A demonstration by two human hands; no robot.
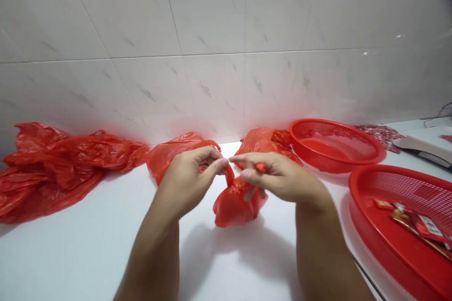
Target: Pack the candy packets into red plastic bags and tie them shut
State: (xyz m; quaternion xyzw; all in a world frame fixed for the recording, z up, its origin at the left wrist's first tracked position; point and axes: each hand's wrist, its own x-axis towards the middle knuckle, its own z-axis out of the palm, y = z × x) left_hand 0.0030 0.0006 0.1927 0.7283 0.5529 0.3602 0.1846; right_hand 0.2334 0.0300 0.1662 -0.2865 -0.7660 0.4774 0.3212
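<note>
A small filled red plastic bag (233,207) rests on the white table between my hands, its top gathered and twisted. My left hand (197,176) pinches one strip of the bag's handle between thumb and fingers. Around the other handle end my right hand (273,174) is closed, and a bit of red plastic pokes out between its fingers. The right index finger points toward the left fingertips. What is inside the bag cannot be made out.
Behind stand two more red bags (176,148) (257,140) against the tiled wall. Crumpled red bags (70,160) lie at left. On the right are a red basket (328,162) and a nearer red basket (374,230) holding wrapped packets (420,221).
</note>
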